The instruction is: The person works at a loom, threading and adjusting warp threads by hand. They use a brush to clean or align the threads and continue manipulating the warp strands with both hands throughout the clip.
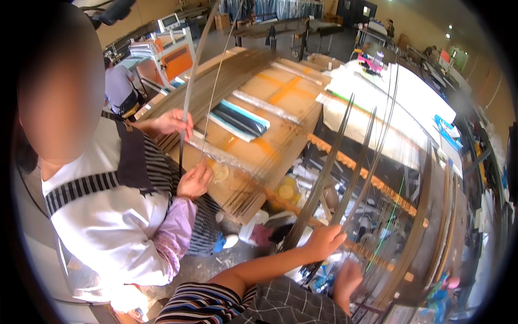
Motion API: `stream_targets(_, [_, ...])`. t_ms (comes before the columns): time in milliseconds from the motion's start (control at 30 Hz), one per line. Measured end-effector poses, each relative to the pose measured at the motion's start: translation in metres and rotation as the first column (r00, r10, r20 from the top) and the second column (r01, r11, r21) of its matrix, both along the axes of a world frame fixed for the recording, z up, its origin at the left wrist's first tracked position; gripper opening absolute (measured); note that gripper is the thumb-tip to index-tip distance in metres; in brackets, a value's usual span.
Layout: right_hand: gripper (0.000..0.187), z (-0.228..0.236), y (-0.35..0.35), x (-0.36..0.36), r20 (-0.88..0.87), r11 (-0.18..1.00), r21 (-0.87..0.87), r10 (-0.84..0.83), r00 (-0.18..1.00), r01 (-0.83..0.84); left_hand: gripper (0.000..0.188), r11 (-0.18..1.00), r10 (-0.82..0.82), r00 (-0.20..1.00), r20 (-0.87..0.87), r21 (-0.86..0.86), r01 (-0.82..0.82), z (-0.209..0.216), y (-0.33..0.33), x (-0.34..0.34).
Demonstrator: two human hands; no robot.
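Note:
My left hand [322, 243] is closed, its curled fingers around the lower part of some long thin dark strips [353, 183] that slant up and away. Close by on the right is my right hand [348, 278], low beside the rack and blurred by motion, so its fingers cannot be made out. Another bundle of dark strips [322, 183] leans just left of my left hand. Across from me on the left, a co-worker in a striped apron holds a long pale strip [193, 75] upright in one hand [175, 123]; the other hand [195, 179] pinches a thin rod.
A cardboard-covered table [253, 156] with orange tape carries more strips and a blue-edged packet [240, 120]. Wooden notched rails [372, 181] cross the rack ahead of me, above scattered scraps. White sheeting [377, 102] covers a table at the back right. Another person [120, 86] stands farther off.

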State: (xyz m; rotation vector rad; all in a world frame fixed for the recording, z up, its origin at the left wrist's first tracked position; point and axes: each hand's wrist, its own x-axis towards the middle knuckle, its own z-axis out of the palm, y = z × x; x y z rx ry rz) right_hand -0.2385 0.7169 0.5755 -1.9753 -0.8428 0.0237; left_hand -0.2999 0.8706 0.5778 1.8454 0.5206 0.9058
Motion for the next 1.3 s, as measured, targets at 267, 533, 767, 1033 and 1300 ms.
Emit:
stream_targets(267, [0.011,-0.032,-0.016,0.031,0.041,0.983,-0.108,-0.144,0.989,0.148,0.030,0.999,-0.010,0.996,-0.086,-0.034,0.007,0.024,0.005,0.000])
stream_targets(533, [0.012,-0.042,-0.033,0.044,0.042,0.955,-0.098,-0.276,0.960,0.279,0.017,0.964,-0.124,0.992,0.006,-0.236,0.121,0.018,-0.001,0.005])
stream_targets(767, [0.014,-0.049,-0.039,0.051,-0.003,0.939,-0.133,-0.319,0.948,0.316,0.017,0.962,-0.126,0.992,0.031,-0.241,0.130,0.016,-0.005,0.008])
stream_targets(1033, [0.013,-0.059,-0.041,0.054,0.025,0.940,-0.105,-0.323,0.946,0.323,0.016,0.960,-0.138,0.990,0.032,-0.242,0.141,0.021,-0.009,0.009])
stream_targets(1300, [0.015,-0.055,-0.039,0.053,0.005,0.938,-0.149,-0.315,0.949,0.313,0.016,0.966,-0.137,0.990,0.020,-0.218,0.138,0.023,-0.010,0.007])
